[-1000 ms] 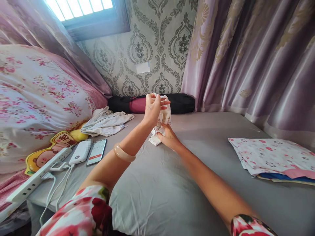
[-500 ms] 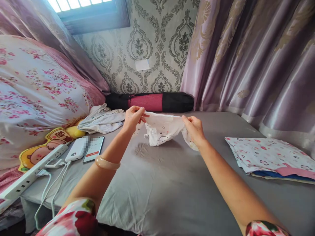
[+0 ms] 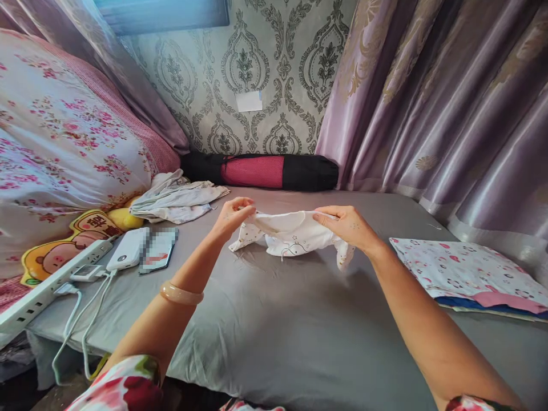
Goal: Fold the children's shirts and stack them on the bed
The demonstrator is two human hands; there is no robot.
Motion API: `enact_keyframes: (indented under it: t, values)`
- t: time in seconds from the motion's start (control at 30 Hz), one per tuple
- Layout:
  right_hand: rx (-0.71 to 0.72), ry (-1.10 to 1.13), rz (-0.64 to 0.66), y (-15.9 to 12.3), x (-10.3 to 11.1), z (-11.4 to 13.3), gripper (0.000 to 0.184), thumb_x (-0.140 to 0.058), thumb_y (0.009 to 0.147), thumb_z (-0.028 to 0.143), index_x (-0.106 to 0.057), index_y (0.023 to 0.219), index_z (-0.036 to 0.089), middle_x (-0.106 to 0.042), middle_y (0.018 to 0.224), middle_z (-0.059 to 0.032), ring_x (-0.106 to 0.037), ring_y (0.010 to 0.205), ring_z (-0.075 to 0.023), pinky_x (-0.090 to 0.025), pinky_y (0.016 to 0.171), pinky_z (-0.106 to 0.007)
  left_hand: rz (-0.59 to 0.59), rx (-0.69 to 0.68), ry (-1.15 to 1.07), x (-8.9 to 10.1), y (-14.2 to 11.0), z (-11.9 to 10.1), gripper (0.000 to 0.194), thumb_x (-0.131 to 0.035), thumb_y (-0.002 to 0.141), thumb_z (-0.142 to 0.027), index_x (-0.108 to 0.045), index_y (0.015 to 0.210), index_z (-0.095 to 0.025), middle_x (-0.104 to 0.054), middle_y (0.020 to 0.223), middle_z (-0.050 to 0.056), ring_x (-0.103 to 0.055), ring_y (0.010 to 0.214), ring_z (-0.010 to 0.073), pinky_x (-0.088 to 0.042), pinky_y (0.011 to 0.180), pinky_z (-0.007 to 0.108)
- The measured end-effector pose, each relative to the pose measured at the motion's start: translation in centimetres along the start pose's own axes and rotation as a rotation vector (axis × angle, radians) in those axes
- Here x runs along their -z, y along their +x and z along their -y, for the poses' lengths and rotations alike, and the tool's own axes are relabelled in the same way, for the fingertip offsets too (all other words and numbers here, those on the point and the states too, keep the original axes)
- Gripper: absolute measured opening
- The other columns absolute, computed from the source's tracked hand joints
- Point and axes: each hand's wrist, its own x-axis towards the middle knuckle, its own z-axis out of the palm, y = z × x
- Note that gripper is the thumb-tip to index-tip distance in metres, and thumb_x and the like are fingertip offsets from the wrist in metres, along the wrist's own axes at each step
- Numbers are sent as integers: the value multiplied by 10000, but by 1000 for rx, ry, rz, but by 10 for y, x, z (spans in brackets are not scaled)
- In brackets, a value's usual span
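Note:
A small white baby shirt [image 3: 295,234] with printed stars and a cartoon outline is stretched between my hands, above the grey sheet. My left hand [image 3: 237,216] pinches its left shoulder edge, and my right hand [image 3: 342,225] grips the right shoulder edge. Both sleeves dangle, the left one dotted with small prints. The neckline sags slightly between the two grips. Parts of the fingertips are hidden by the cloth.
Folded printed clothes [image 3: 466,274] lie at the right. To the left are crumpled clothes [image 3: 175,197], a phone [image 3: 159,251], a white power bank [image 3: 128,249] and a power strip [image 3: 55,283] with cables. A black-and-red rolled bag [image 3: 257,171] rests against the wall.
The shirt has opened out, so its neckline and both sleeves now show. My right hand has shifted its hold along the top edge. The view has tilted down slightly.

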Motion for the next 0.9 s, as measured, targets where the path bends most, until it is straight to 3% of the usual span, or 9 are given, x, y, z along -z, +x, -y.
enact_keyframes:
  t: [0.13, 0.23, 0.37, 0.5, 0.77, 0.9]
  values:
    - [62, -16, -69, -1, 0, -10, 376, -620, 808, 535, -771, 876, 197, -720, 895, -49, -625, 812, -194, -473, 741, -306, 76, 133, -137, -5, -4, 9, 289, -673, 688, -438, -551, 619, -185, -522, 603, -21, -462, 583, 110, -335, 554, 222]
    - [50, 44, -63, -1, -2, -19, 387, -626, 803, 542, -758, 862, 182, -720, 891, -52, -624, 810, -189, -478, 751, -311, 131, 197, -219, -12, -6, 17, 395, -685, 715, -550, -543, 634, -191, -454, 554, -45, -391, 487, 84, -272, 477, 226]
    - [-37, 213, -32, 1, -6, -31, 420, -637, 794, 538, -736, 981, 175, -736, 943, -53, -641, 824, -187, -492, 741, -305, 198, 252, -286, -19, -9, 20, 462, -678, 714, -640, -552, 675, -197, -473, 559, -42, -435, 476, 93, -296, 459, 233]
    - [-84, 225, -68, 2, -6, -41, 407, -648, 789, 508, -728, 999, 168, -737, 981, -70, -652, 870, -201, -504, 774, -323, 232, 285, -336, -21, -13, 16, 419, -750, 680, -567, -571, 754, -196, -535, 620, -38, -475, 500, 90, -335, 467, 220]
    - [-98, 201, -82, 6, -3, -51, 404, -666, 766, 502, -734, 974, 162, -742, 947, -74, -663, 878, -214, -519, 786, -343, 293, 163, -369, -19, -8, 11, 428, -819, 648, -416, -619, 968, -213, -658, 785, -7, -599, 658, 118, -455, 594, 223]
    - [-91, 210, -79, 6, 3, -44, 387, -677, 746, 497, -737, 932, 163, -746, 935, -76, -666, 859, -211, -520, 793, -348, 320, 150, -313, -16, -5, 8, 331, -804, 669, -408, -699, 893, -188, -690, 804, 32, -613, 667, 128, -457, 585, 223]
